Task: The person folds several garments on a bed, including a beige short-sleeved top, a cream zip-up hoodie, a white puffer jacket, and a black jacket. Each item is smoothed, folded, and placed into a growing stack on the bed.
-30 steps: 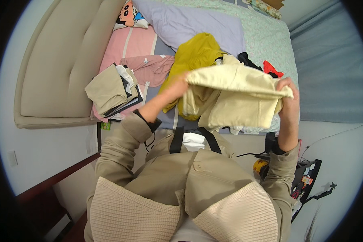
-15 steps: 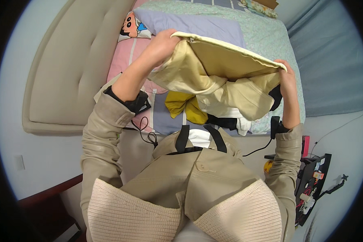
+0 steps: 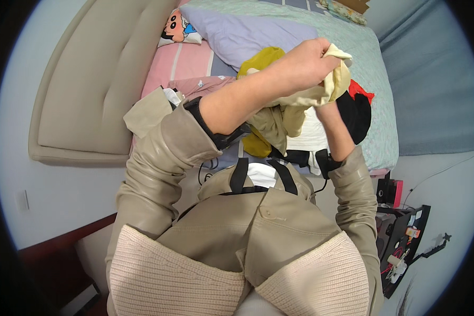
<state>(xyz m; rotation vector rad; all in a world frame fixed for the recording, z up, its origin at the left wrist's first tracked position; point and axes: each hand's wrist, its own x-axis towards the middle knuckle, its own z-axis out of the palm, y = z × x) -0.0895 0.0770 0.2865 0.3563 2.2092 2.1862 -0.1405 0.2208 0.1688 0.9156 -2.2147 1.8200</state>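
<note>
A pale yellow garment [image 3: 336, 87] hangs bunched in front of me, above the bed. My left hand [image 3: 313, 63] reaches across to the right, its fingers closed on the gathered upper edge. Just below it, my right hand [image 3: 328, 111] is up against the same cloth, closed on it; folds hide most of its fingers. The two hands are close together. Beneath the garment lie a mustard-yellow cloth [image 3: 257, 143], a white ribbed garment [image 3: 308, 134] and a black garment [image 3: 355, 118]. Red cloth [image 3: 359, 89] shows beside the black one.
A lavender cover [image 3: 242, 31] lies on the bed, near a cartoon-print pillow [image 3: 180, 29]. A padded headboard [image 3: 89, 95] stands left, with folded beige cloth [image 3: 150, 113] nearby. Blue-grey curtains [image 3: 432, 89] hang right. A black shelf [image 3: 405, 237] holds small items at lower right.
My left hand has swung right to meet my right hand, which has moved inward. The garment's stretched-open edge is now gathered between them, uncovering more of the clothes on the bed.
</note>
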